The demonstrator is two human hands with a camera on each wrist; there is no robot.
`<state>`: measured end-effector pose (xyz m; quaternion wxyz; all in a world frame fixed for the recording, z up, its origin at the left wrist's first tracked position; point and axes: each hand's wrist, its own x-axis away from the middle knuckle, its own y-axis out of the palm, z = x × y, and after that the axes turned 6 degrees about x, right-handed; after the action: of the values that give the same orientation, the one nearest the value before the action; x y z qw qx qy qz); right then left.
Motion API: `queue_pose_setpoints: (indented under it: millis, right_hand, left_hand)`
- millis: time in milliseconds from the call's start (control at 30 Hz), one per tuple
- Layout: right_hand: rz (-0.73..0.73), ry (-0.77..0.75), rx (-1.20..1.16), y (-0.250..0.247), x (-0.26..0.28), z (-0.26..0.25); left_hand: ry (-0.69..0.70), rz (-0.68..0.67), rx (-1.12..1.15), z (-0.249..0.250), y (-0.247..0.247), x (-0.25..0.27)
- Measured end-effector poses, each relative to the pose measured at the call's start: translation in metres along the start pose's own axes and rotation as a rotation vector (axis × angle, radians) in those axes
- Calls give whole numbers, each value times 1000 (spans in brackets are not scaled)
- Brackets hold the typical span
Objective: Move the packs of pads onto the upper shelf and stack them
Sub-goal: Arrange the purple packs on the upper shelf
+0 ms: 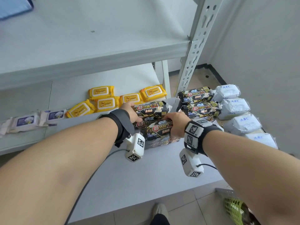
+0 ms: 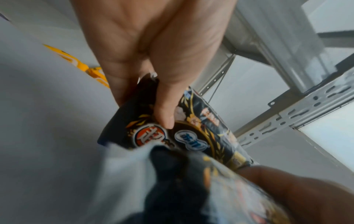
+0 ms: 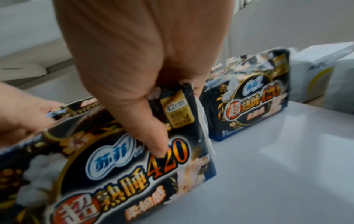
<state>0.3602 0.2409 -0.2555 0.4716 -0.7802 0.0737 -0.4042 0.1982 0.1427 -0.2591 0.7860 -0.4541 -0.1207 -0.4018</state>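
**Both hands on black pad packs, shelf level**

Glossy black plastic pad packs (image 1: 155, 117) bunched on the grey shelf board (image 1: 146, 168), several at once. Left hand (image 1: 131, 111) grasps the left end, thumb on top; right hand (image 1: 175, 124) grasps the right end. 2 more black packs (image 1: 198, 101) stacked just right; white wrapped packs (image 1: 235, 108) further right. Risk: slippery film, middle packs could slide out when lifted.

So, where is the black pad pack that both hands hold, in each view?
Head: black plastic pad pack at centre, between left hand and right hand.
Left wrist: centre, under the thumb.
Right wrist: lower left.
Shared landmark: the printed blue oval logo.
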Motion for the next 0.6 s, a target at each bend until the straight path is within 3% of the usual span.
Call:
queue_pose_setpoints:
  millis: [233,400,600]
  right_hand:
    - [25,116,23,-5,59,17]
    - [100,202,134,2,93,64]
    - [130,330,74,6,105,134]
  left_hand:
    - [59,-101,-69,-2,9,50]
    - [119,-172,-70,20,54,76]
    - [105,-202,13,66,118,88]
